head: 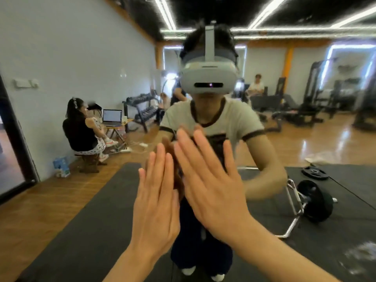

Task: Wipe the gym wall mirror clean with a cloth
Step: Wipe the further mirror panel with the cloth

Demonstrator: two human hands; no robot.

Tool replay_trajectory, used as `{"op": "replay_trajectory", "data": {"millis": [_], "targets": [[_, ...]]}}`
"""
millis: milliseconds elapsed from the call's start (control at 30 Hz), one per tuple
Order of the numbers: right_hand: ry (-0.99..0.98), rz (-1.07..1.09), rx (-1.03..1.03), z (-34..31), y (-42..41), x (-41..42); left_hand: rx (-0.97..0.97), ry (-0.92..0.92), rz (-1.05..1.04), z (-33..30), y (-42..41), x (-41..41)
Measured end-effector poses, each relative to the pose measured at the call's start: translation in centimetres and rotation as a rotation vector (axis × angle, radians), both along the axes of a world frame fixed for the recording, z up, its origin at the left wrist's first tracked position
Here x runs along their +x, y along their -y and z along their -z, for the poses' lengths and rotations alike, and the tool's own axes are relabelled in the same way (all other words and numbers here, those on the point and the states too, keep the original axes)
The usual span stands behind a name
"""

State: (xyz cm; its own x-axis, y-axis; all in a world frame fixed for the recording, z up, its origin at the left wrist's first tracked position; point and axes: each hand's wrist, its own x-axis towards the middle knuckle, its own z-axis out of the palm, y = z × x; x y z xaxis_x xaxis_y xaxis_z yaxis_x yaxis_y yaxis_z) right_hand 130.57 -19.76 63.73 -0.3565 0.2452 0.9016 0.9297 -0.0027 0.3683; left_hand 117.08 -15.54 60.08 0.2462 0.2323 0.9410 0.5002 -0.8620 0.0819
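Mirror (61, 47) filled the whole view, straight ahead and close, throwing back the gym: the person's reflection (209, 123) in the centre, a black floor mat (101, 210) below, a barbell (313, 200) lying on it to the right, a seated person (81, 129) far left. No cloth showed anywhere, so wiping looked not yet begun; faint smears sat at the lower right. Left hand (156, 202) and right hand (211, 184) were raised side by side, fingers straight and spread, holding nothing, near the glass; contact couldn't be told. No containers were visible.
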Motion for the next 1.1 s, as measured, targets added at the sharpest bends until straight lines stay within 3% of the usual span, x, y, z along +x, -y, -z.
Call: {"op": "replay_trajectory", "data": {"millis": [67,133,200,300,367,533,600,700,800,867,1000,1100], "targets": [[0.121,0.046,-0.132,7.4,1.6,2.0,0.007,-0.006,-0.002,0.9,-0.1,0.8],[0.173,0.073,-0.148,8.2,2.6,4.1,0.022,-0.013,-0.001,1.4,-0.2,1.6],[0.139,0.072,-0.021,3.6,2.4,4.8,0.027,0.011,-0.031,1.3,0.0,2.3],[-0.124,-0.016,0.124,-6.3,1.5,4.7,0.046,0.052,-0.085,1.1,0.1,3.0],[-0.145,-0.021,0.175,-7.7,1.4,4.4,0.075,0.053,-0.112,1.1,-0.1,3.3],[0.052,0.106,0.036,6.5,2.7,6.1,0.094,0.03,-0.145,0.9,0.3,3.4],[0.069,0.095,0.019,7.2,2.5,6.5,0.121,0.022,-0.099,0.6,0.9,4.2],[-0.054,0.021,0.099,0.2,1.1,4.5,0.104,0.073,-0.035,-0.3,1.3,6.2],[-0.036,-0.015,0.134,-4.8,1.6,6.0,0.126,0.111,-0.12,-0.6,0.9,7.2],[-0.096,0.009,0.169,-5.6,3.6,9.9,0.153,0.109,-0.16,-0.6,0.7,7.4],[-0.52,0.009,0.317,-5.2,7.1,16.4,0.174,0.098,-0.176,-0.7,0.6,7.6],[-0.493,-0.002,0.366,-5.2,4.6,11.0,0.182,0.098,-0.174,-0.8,0.5,7.6]]}}
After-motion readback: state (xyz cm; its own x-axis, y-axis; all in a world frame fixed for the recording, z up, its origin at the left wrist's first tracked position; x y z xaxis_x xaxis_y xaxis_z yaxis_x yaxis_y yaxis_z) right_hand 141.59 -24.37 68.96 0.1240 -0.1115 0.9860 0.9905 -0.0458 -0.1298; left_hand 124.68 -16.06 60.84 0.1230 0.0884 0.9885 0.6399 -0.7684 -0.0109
